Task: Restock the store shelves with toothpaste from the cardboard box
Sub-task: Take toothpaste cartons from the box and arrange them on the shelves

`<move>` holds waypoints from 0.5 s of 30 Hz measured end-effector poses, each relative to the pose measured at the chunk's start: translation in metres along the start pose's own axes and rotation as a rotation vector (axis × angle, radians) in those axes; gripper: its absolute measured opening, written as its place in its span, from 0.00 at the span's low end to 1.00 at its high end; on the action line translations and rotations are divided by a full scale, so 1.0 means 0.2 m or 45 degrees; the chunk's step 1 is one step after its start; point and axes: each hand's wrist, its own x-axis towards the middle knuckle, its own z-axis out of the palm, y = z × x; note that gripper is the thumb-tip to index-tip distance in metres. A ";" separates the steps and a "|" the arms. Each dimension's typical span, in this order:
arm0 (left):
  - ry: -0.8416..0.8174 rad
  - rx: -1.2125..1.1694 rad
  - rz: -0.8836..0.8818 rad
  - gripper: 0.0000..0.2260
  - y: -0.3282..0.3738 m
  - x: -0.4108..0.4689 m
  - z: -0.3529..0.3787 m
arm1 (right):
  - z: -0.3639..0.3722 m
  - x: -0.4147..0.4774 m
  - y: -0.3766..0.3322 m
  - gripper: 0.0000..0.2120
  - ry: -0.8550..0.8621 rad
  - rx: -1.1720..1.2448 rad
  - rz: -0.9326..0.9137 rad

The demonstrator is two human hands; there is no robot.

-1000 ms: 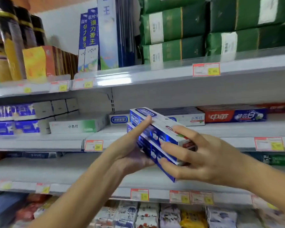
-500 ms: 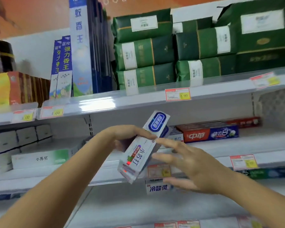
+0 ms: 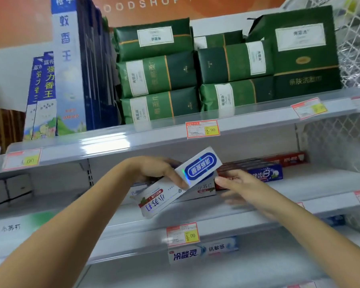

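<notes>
At the front of the middle shelf [image 3: 324,183], gripped in the left grip [image 3: 158,171]: one white toothpaste carton [image 3: 170,192], a finger or thumb laid across its printed face just below the blue oval. Tilted, lower end hanging out past the shelf lip, apparently resting on nothing.

Just right of it, right grip [image 3: 245,190] holding nothing, fingers straight, tips close to the carton's upper end and to the stacked cartons [image 3: 204,189] behind; touching or not, cannot tell.

Probably light, stiff along its length, easily dented at the thin walls, glossy and a little slick. Best taken across the long sides near the middle, or steadied with flat fingers at an end flap.

Further right, red and blue cartons [image 3: 264,173] lying flat. No cardboard box in view.
</notes>
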 end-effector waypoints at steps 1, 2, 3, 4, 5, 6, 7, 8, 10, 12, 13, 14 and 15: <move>0.000 -0.073 -0.001 0.17 0.00 0.01 0.01 | 0.03 0.00 0.00 0.43 -0.075 0.130 0.042; -0.010 -0.180 -0.012 0.15 0.00 0.02 0.02 | 0.06 0.00 0.00 0.39 -0.142 0.237 0.054; -0.034 -0.320 -0.013 0.13 0.00 0.03 0.04 | 0.10 0.00 0.00 0.37 -0.198 0.311 0.063; -0.051 -0.466 -0.003 0.10 0.00 0.03 0.07 | 0.14 0.00 0.00 0.38 -0.249 0.371 0.070; -0.046 -0.607 0.018 0.08 -0.01 0.04 0.10 | 0.17 0.02 0.00 0.42 -0.286 0.412 0.085; -0.007 -0.742 0.042 0.07 -0.02 0.04 0.13 | 0.20 0.03 0.00 0.44 -0.296 0.441 0.099; 0.065 -0.865 0.063 0.07 -0.03 0.04 0.17 | 0.21 0.05 -0.01 0.43 -0.297 0.453 0.104; 0.137 -0.993 0.085 0.06 -0.05 0.04 0.20 | 0.22 0.06 -0.03 0.38 -0.292 0.447 0.101; 0.261 -1.255 0.135 0.05 -0.09 0.05 0.25 | 0.21 0.09 -0.08 0.26 -0.305 0.372 0.107; 0.355 -1.488 0.173 0.05 -0.12 0.06 0.28 | 0.20 0.13 -0.14 0.16 -0.347 0.214 0.123; 0.380 -1.566 0.196 0.05 -0.14 0.06 0.29 | 0.20 0.16 -0.17 0.12 -0.361 0.111 0.130; 0.398 -1.613 0.216 0.06 -0.15 0.07 0.28 | 0.21 0.18 -0.21 0.11 -0.373 0.013 0.133; 0.415 -1.644 0.232 0.07 -0.18 0.08 0.28 | 0.21 0.22 -0.24 0.12 -0.370 -0.094 0.130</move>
